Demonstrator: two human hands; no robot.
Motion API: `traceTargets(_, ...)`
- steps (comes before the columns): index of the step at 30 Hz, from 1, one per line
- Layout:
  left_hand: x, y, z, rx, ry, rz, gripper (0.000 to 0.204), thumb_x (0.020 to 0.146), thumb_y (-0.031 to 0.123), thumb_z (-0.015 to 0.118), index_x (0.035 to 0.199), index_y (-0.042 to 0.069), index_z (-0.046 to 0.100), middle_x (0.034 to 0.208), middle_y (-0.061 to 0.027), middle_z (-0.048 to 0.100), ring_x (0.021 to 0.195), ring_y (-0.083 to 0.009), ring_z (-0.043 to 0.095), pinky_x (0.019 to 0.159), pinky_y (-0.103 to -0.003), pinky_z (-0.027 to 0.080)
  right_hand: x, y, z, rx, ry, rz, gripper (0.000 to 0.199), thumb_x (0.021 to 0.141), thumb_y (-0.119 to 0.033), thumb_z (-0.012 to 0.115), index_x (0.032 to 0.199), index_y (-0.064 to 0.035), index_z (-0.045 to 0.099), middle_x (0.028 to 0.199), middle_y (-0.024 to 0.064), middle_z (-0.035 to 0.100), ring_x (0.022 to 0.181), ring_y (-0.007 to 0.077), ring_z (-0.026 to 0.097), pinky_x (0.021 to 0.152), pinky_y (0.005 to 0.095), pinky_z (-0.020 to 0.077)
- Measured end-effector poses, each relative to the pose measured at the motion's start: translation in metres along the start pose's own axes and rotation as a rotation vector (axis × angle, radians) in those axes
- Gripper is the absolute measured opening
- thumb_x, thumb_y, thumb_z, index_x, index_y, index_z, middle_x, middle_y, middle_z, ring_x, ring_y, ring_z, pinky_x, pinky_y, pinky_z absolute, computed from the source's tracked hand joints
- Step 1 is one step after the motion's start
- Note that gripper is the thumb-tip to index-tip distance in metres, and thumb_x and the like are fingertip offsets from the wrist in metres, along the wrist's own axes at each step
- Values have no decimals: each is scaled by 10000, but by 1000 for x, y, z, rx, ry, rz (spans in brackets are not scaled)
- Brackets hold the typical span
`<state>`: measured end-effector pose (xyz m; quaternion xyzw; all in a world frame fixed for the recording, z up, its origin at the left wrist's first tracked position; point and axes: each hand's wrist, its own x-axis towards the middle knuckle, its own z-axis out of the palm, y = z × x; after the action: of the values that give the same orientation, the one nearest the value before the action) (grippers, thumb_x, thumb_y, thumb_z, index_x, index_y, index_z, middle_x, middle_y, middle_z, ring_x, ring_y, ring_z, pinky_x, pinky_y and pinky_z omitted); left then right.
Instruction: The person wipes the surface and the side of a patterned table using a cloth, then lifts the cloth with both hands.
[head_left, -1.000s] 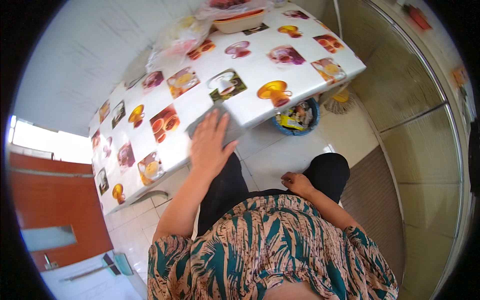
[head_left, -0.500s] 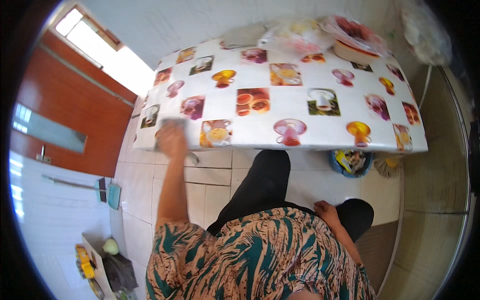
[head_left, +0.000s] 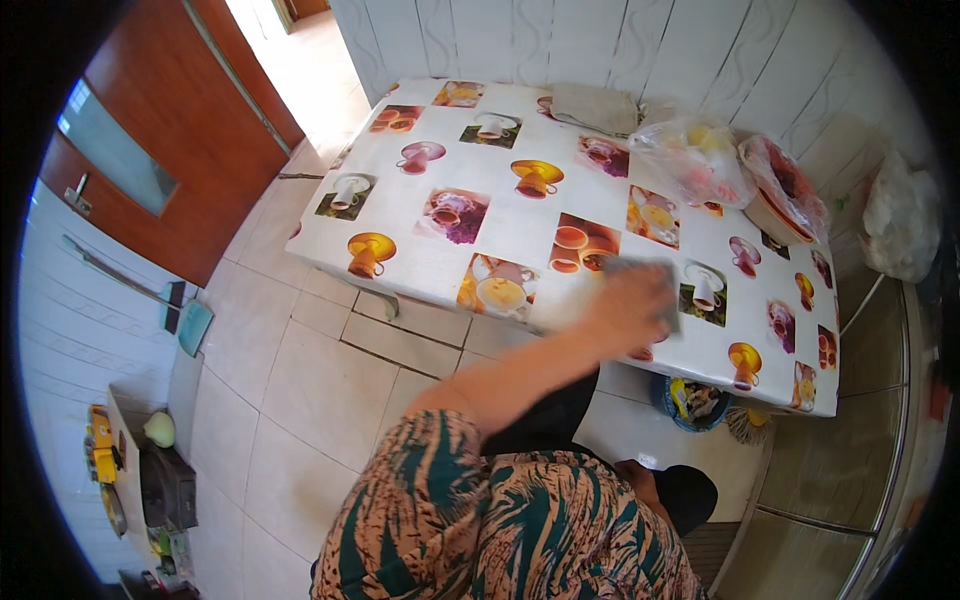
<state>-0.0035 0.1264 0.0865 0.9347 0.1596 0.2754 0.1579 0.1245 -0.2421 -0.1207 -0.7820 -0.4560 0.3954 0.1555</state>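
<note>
My left hand [head_left: 632,300] presses a grey cloth [head_left: 660,285] flat against the table, right of the middle of its near edge. The hand is closed over the cloth and slightly blurred by motion. Under it lies a white tablecloth [head_left: 400,225] printed with cups, saucers and bowls. My right hand [head_left: 640,482] rests low beside my right thigh, partly covered by my patterned shirt; its fingers are mostly hidden.
At the table's far right sit a clear plastic bag [head_left: 690,160] and a bag-lined basin [head_left: 785,195], with a folded grey cloth [head_left: 595,108] beside them. Below the near edge stands a blue waste bin [head_left: 690,405]. A dustpan [head_left: 195,325] hangs at the left wall.
My left hand has swept the cloth from the table's left end to right of the middle. The view has turned. My right hand stays by the thigh.
</note>
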Motion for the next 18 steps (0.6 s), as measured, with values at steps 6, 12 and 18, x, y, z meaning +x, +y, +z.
traceTargets(6,-90,-219,-129,400,314,-606,477,906,385,559,1269,77,584,1387,-155,507,1309,-310,447,1094,-452,334,8,48,27,233,19,121,308,905,-345,588,1062,-97,682,1095,146,660,1001,353,629,822,442,503)
traceTargets(12,-180,-290,-193,725,141,-1298,620,976,558,309,1464,192,415,1506,-118,396,1412,-253,326,1162,-407,209,-6,-44,-6,-3,29,131,272,911,-304,550,1012,-91,686,1037,145,661,985,366,620,844,450,495)
traceTargets(18,-193,-291,-162,1037,-231,-822,556,993,457,355,1457,158,417,1489,-154,409,1397,-323,336,1150,-436,245,23,-8,14,-466,-25,-264,228,926,-193,503,1058,-95,662,1167,116,611,1050,306,597,851,440,513)
